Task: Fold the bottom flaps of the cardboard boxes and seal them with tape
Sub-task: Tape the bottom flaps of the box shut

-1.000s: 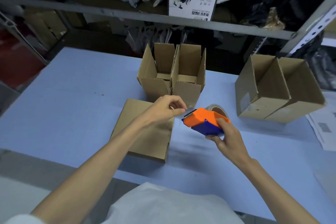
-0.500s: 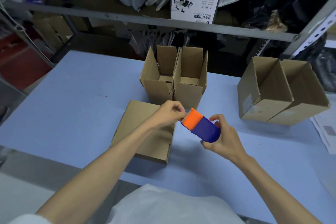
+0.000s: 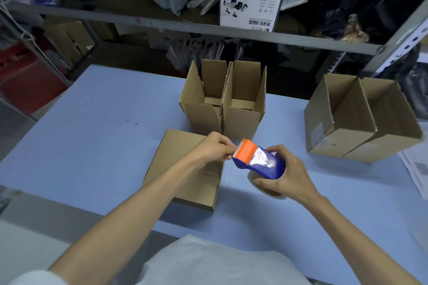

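A cardboard box (image 3: 178, 164) lies on the blue table (image 3: 92, 127) in front of me with its folded flaps facing up. My right hand (image 3: 284, 173) grips an orange and blue tape dispenser (image 3: 257, 162) holding a clear tape roll, just right of the box's far right corner. My left hand (image 3: 214, 149) hovers over that corner and pinches the tape end at the dispenser's serrated orange edge.
Two open boxes (image 3: 222, 102) stand side by side behind the flat-topped box. Two more open boxes (image 3: 356, 118) sit at the right. Printed papers (image 3: 416, 169) lie at the right edge. A metal shelf (image 3: 208, 30) with bags and a scanner package runs along the back.
The right hand has turned the dispenser so its blade faces the left hand and lowered it slightly. The left hand's fingers closed onto the tape end at the blade.
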{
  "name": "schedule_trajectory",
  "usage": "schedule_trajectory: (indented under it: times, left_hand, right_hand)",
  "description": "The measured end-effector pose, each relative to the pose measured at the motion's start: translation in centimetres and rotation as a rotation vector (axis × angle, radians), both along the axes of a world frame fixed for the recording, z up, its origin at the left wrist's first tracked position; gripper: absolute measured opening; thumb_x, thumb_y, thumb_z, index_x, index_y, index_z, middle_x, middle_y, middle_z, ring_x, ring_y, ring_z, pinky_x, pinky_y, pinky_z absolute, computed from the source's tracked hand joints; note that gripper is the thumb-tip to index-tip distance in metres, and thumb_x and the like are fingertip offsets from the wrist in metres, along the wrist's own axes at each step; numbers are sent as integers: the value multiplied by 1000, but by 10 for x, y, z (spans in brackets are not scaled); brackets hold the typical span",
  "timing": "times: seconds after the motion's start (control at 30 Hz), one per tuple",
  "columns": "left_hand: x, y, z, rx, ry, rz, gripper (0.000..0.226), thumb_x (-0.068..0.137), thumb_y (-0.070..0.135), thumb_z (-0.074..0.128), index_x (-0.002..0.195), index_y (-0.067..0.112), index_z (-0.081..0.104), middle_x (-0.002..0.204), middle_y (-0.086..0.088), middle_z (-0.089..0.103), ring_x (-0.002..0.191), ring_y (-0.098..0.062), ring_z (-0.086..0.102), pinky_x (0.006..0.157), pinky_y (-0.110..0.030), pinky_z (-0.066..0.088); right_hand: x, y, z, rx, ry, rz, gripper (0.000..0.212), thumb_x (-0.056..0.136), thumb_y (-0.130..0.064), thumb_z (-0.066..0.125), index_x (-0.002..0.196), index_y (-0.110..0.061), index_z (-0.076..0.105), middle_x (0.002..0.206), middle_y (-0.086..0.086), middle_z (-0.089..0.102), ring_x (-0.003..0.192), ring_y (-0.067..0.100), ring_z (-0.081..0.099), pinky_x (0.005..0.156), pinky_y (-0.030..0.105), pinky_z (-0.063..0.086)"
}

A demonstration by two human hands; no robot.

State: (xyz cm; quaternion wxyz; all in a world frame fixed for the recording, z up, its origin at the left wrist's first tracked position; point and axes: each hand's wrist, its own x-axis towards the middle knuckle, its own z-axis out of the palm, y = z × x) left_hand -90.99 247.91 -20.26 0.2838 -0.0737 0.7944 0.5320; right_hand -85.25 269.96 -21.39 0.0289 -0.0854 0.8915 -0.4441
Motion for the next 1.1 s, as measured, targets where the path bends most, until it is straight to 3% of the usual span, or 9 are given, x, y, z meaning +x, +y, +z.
schedule_trajectory:
  times: [0.17, 0.33, 0.5, 0.6, 0.67, 0.77, 0.9, 1.0, 1.1]
  left_hand:
    - [-1, -4, -6, -21, -32, 158, 14, 91, 13, 63, 88, 3, 72, 85, -8, 68, 74, -14, 62, 61, -20, 52]
    - [6, -3, -16, -305, 154, 178, 22, 92, 17, 61, 73, 9, 69, 78, -1, 64, 79, -12, 59, 63, -23, 44]
    - [10, -24, -24, -360, 148, 281, 20, 87, 17, 67, 68, 12, 66, 72, -1, 63, 71, -13, 58, 67, -25, 44]
    - [17, -45, -28, -371, 149, 306, 22, 87, 19, 68, 66, 11, 67, 64, 1, 64, 62, -9, 59, 59, -20, 43]
    - [22, -47, -31, -373, 145, 264, 20, 88, 19, 67, 68, 18, 64, 67, 4, 65, 64, -8, 62, 58, -20, 44]
    - [28, -43, -32, -344, 165, 248, 18, 86, 15, 65, 68, 19, 64, 66, 3, 65, 73, -18, 67, 68, -29, 54]
    - [31, -40, -32, -301, 145, 273, 15, 83, 20, 67, 69, 18, 66, 63, 4, 65, 74, -19, 67, 72, -32, 56]
    - [30, -37, -33, -317, 162, 285, 17, 81, 28, 72, 72, 14, 68, 70, 1, 68, 76, -19, 65, 74, -32, 54]
    - [29, -34, -32, -352, 204, 280, 19, 81, 24, 74, 66, 16, 65, 65, 3, 64, 79, -23, 67, 73, -32, 54]
  right_hand:
    - [-10, 0, 1, 64, 24, 72, 55, 56, -57, 79, 100, -30, 58, 85, -15, 66, 74, 12, 63, 63, 28, 54]
    - [-19, -12, 1, 161, 134, 137, 54, 60, -50, 84, 104, -29, 60, 84, -19, 62, 68, 3, 59, 60, 11, 43]
    - [-20, -2, -7, 251, 116, 167, 49, 59, -51, 84, 99, -32, 62, 78, -23, 61, 65, 2, 58, 57, 10, 39]
    - [-13, 11, -13, 315, 95, 144, 50, 56, -54, 83, 96, -33, 62, 74, -22, 62, 63, 5, 58, 55, 9, 38]
    - [-11, 14, -15, 356, 89, 162, 55, 53, -58, 82, 98, -33, 62, 75, -21, 62, 63, 7, 58, 56, 10, 38]
    - [-11, 15, -16, 379, 66, 168, 63, 50, -70, 78, 97, -33, 61, 75, -21, 60, 62, 6, 55, 56, 11, 36]
    - [-14, 15, -17, 423, 56, 183, 64, 57, -74, 69, 104, -34, 55, 75, -18, 58, 60, 9, 50, 55, 8, 30]
    - [-18, 15, -18, 435, 52, 196, 64, 60, -68, 75, 109, -31, 57, 87, -12, 67, 67, 10, 54, 58, 13, 35]
    - [-22, 16, -17, 449, 57, 193, 66, 61, -65, 76, 113, -27, 60, 97, -9, 69, 80, 13, 61, 65, 23, 46]
